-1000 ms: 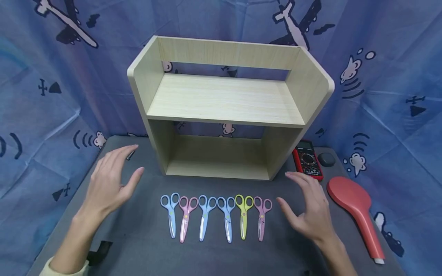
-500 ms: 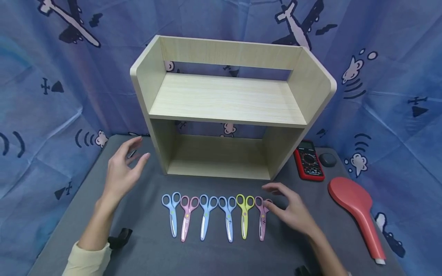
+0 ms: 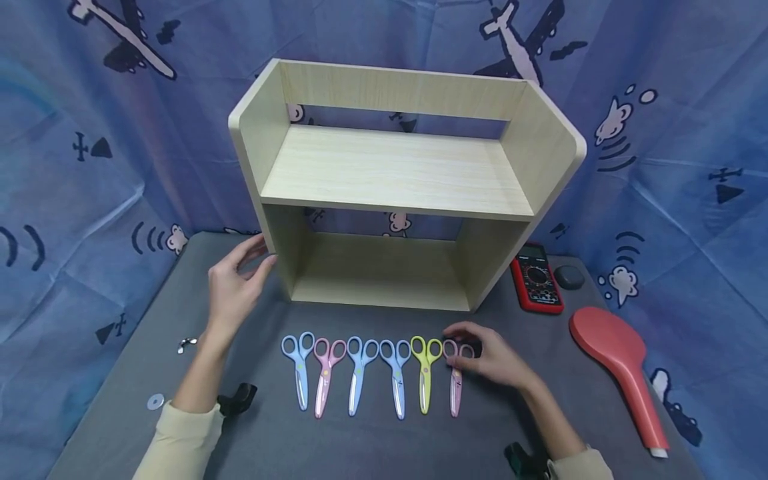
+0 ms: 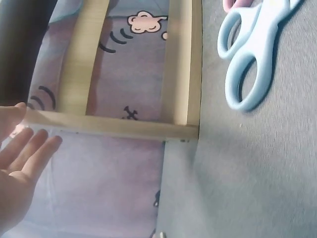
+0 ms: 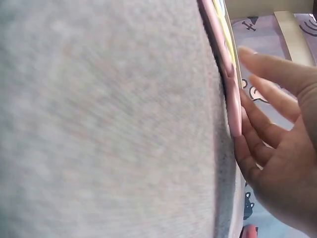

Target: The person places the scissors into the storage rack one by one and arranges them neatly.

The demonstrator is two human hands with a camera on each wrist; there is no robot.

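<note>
My left hand [image 3: 231,293] is at the lower left side panel of the pale wooden two-tier shelf [image 3: 396,177]. In the left wrist view, its thumb and straight fingers [image 4: 42,156] lie on either side of the panel's edge; whether they touch it I cannot tell. Over the handles of the rightmost scissors [image 3: 456,393], pinkish purple, hovers my right hand [image 3: 492,357], thumb across the loops and partly hiding them. The right wrist view has the fingers beside the scissors' handle [image 5: 234,109], without a clear grip. Blue, pink and yellow-green scissors [image 3: 425,387] lie in the same row.
A red multimeter [image 3: 537,280] and a dark mouse [image 3: 568,277] are right of the shelf. In front of them lies a red paddle-shaped object [image 3: 621,373]. A small metal piece [image 3: 187,344] and a grey disc [image 3: 155,401] lie at left. Blue patterned curtain [image 3: 72,200] surrounds the grey table.
My left hand has moved right to the shelf's side panel, uncovering the metal piece and disc. My right hand has moved left and come down over the rightmost scissors. The scissors stay in place.
</note>
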